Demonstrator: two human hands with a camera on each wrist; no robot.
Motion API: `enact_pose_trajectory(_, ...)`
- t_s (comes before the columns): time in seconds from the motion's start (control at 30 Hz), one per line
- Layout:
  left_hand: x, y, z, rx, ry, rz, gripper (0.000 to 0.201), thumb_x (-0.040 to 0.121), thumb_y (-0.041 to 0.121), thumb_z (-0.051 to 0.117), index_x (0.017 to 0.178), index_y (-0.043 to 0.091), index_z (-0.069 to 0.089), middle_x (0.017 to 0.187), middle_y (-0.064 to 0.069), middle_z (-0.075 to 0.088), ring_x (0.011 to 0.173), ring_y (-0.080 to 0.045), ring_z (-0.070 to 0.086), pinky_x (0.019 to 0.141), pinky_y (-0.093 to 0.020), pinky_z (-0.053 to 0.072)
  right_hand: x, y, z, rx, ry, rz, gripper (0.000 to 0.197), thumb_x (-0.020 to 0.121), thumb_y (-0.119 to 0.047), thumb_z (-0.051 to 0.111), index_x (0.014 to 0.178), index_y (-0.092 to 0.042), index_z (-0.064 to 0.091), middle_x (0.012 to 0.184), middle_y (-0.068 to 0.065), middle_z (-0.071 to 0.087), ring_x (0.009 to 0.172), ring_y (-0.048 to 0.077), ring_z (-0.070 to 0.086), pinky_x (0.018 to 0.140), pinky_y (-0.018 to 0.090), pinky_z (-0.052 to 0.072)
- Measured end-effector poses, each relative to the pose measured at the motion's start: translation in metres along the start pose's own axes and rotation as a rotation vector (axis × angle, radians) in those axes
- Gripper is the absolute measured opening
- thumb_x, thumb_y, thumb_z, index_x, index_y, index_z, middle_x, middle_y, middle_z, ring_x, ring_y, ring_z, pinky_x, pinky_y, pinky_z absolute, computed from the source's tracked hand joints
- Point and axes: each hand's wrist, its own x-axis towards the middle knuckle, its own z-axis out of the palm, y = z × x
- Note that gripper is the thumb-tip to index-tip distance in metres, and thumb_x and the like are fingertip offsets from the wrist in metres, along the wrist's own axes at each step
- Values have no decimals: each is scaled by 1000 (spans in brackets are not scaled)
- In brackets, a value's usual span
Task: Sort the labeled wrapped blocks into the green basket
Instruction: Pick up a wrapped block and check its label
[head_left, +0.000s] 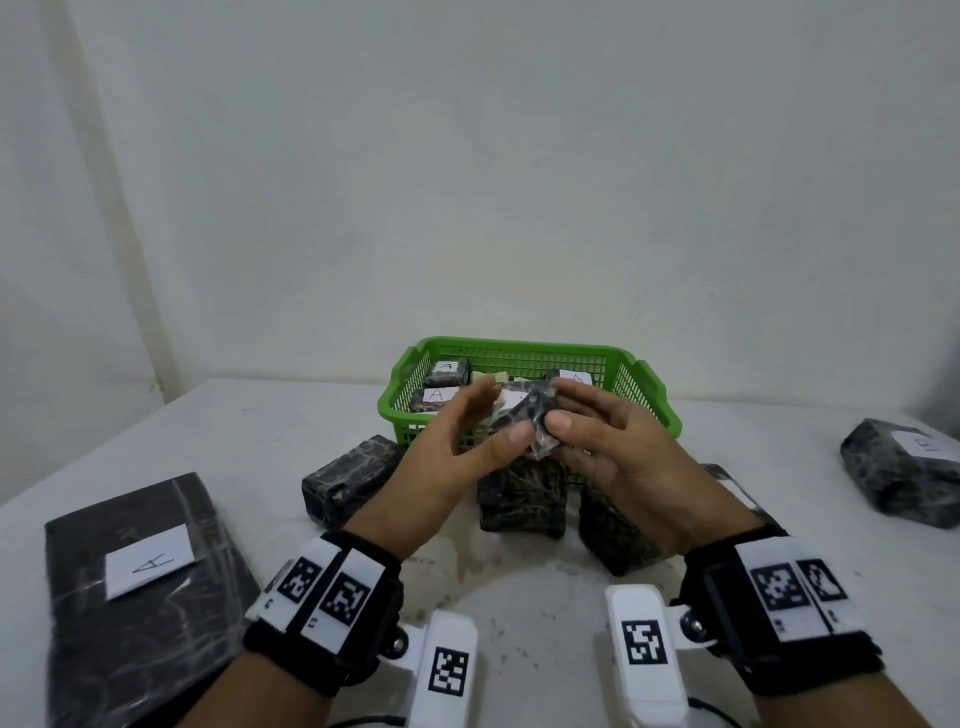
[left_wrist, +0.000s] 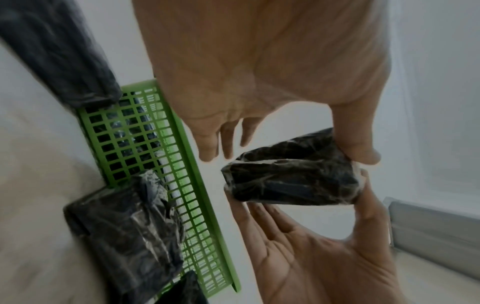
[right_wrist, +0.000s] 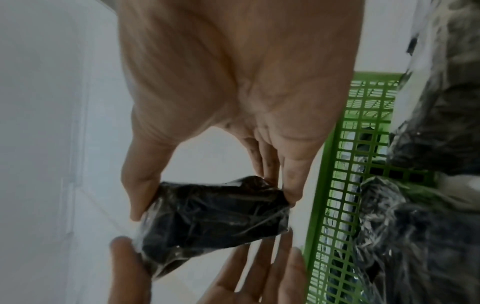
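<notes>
A dark wrapped block (head_left: 530, 413) (left_wrist: 293, 181) (right_wrist: 213, 214) hangs in the air just above the front rim of the green basket (head_left: 524, 345) (left_wrist: 155, 164) (right_wrist: 345, 185). My right hand (head_left: 563, 405) (right_wrist: 215, 191) grips it between thumb and fingers. My left hand (head_left: 496, 413) (left_wrist: 285, 152) lays its thumb against the block's near end, and its fingers are straight and spread. A white label shows on the block's top. Several blocks labeled A (head_left: 439, 395) lie in the basket.
On the white table before the basket lie three dark wrapped blocks (head_left: 353, 478) (head_left: 522, 499) (head_left: 613, 530). A flat dark packet labeled A (head_left: 140, 571) lies at the near left. Another labeled block (head_left: 904, 467) sits far right. A wall stands behind.
</notes>
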Motion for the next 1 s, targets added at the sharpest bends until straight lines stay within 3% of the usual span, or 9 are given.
enact_pose_trajectory(0.03,1,-1,0,-18,-22,-28,96,72,69,77,151,25,45,148,9,55,139,-9,50,117,-44,41,0,-1,-2,-1,-29,-20,82,58,-25,95,133,-10,63,130,8,74,117,16,73,88,23,60)
enact_pose_trajectory(0.13,0,0,-1,-69,-23,-13,77,77,47,79,143,15,55,136,-1,67,129,-19,62,112,-47,46,-1,-3,-6,2,-99,-56,111,39,-41,106,134,-9,61,127,6,76,119,16,72,89,22,59)
enact_pose_trajectory(0.3,-1,0,-5,-101,-112,-9,97,70,29,84,155,15,38,148,2,57,136,-10,55,106,-27,50,-2,-5,-6,-97,-117,-121,101,42,-47,104,130,-21,62,128,-5,75,125,13,68,96,25,57)
enact_pose_trajectory(0.47,-1,1,-1,-112,-1,2,92,67,16,87,150,15,45,137,4,65,124,-7,64,92,-20,55,-2,-2,-5,-70,-148,-97,110,40,-49,104,136,-21,59,132,-5,73,128,14,66,101,30,56)
enact_pose_trajectory(0.6,-3,2,1,-99,-43,-42,114,65,14,95,158,24,30,149,7,53,130,-2,58,99,-22,54,-2,-2,-3,-84,-121,-90,122,43,-48,104,149,-16,50,138,-6,70,133,13,62,107,30,53)
enact_pose_trajectory(0.7,1,-2,3,-99,25,-24,112,60,25,97,155,26,37,145,5,57,128,-9,62,103,-36,55,-2,-2,-4,-55,-107,-71,110,45,-46,104,141,-17,58,138,1,70,131,18,64,99,29,57)
enact_pose_trajectory(0.8,2,-5,5,-71,163,21,113,54,32,99,150,28,41,142,8,59,130,-9,59,105,-38,54,-4,-6,0,-17,-71,55,113,46,-52,102,143,-13,58,138,8,69,126,26,68,96,37,60)
enact_pose_trajectory(0.9,5,-7,6,-50,281,65,114,51,34,101,148,27,42,141,11,57,126,-2,60,104,-32,54,-7,-12,3,-45,-78,172,76,75,-54,88,130,-6,69,126,19,74,113,43,72,103,52,57)
enact_pose_trajectory(1.0,4,-7,9,-3,312,74,119,49,48,98,149,27,38,143,14,52,129,1,55,104,-28,53,-11,-21,6,11,-43,205,47,85,-37,72,117,-2,75,117,23,76,102,43,76,91,45,64)
